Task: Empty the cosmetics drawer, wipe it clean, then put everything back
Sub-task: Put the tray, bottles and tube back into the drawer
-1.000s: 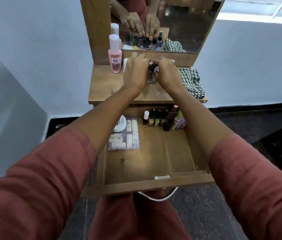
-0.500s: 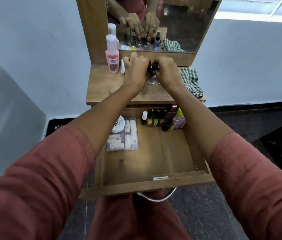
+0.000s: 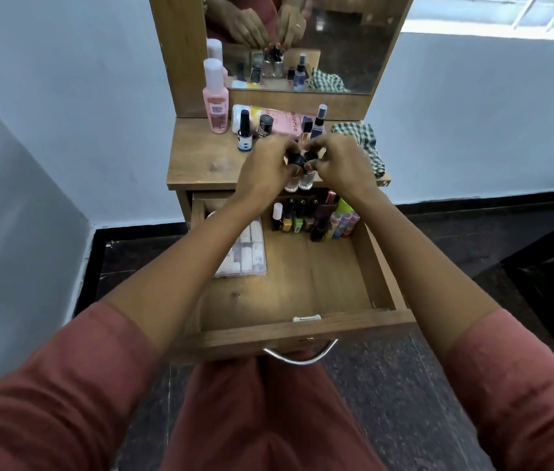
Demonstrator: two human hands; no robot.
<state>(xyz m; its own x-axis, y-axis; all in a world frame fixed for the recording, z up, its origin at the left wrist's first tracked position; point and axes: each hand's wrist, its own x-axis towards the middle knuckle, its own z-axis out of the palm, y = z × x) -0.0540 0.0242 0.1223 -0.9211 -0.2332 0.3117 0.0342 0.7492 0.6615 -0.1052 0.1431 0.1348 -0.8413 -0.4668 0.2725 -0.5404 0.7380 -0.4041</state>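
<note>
The wooden drawer [image 3: 302, 329] stands pulled out under the dresser top [image 3: 200, 161]. At its back stands a row of nail polish bottles and lip balms [image 3: 313, 217]; a clear box of small white tubes [image 3: 251, 253] lies at its back left. My left hand [image 3: 263, 168] and my right hand [image 3: 338, 163] are close together above the drawer's back edge. Each pinches the black cap of a small clear bottle [image 3: 299, 180]; the two bottles hang side by side.
On the dresser top stand a pink bottle [image 3: 216, 107], a dark nail polish bottle [image 3: 244, 132], a small dark-capped jar [image 3: 264, 125], a pink pouch [image 3: 285, 122] and spray bottles [image 3: 318, 125]. A green checked cloth [image 3: 360, 141] lies at the right. A mirror [image 3: 336, 45] rises behind.
Both hands have come back from the rear of the dresser top toward the drawer, each lifting a clear bottle. The items left on the top are now uncovered.
</note>
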